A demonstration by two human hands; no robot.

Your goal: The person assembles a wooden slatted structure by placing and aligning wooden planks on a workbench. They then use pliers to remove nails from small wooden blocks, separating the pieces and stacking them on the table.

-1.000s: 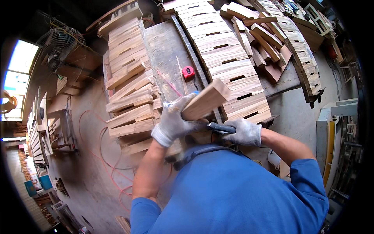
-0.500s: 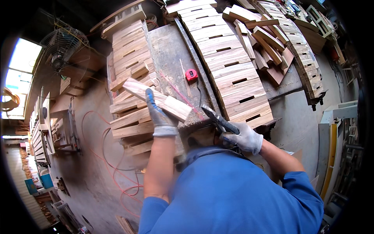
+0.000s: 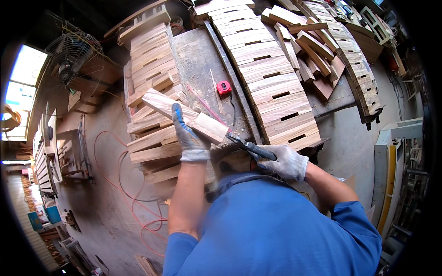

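Note:
My left hand [image 3: 188, 136], in a grey-white work glove with blue on the thumb, grips a short pale wooden board [image 3: 211, 127]. The board slants from upper left to lower right, and its far end overlaps the stack of slats. In my gloved right hand [image 3: 286, 163] is a black pliers-like hand tool [image 3: 248, 147]; its exact kind is unclear. The tool's narrow dark head meets the board's lower right end. Most of my left fingers are hidden under the wood.
A red tape measure [image 3: 223, 87] and a thin wood strip [image 3: 216, 91] lie on the dusty bench [image 3: 191, 48]. Slotted slats [image 3: 264, 69] form a long row at right, with loose wood pieces [image 3: 317, 48] beyond. A caged fan [image 3: 73, 50] stands left; a red hose [image 3: 131, 195] crosses the floor.
My right hand has brought the tool left and slightly down, so its head now meets the board's end. My left hand and the board have stayed nearly still.

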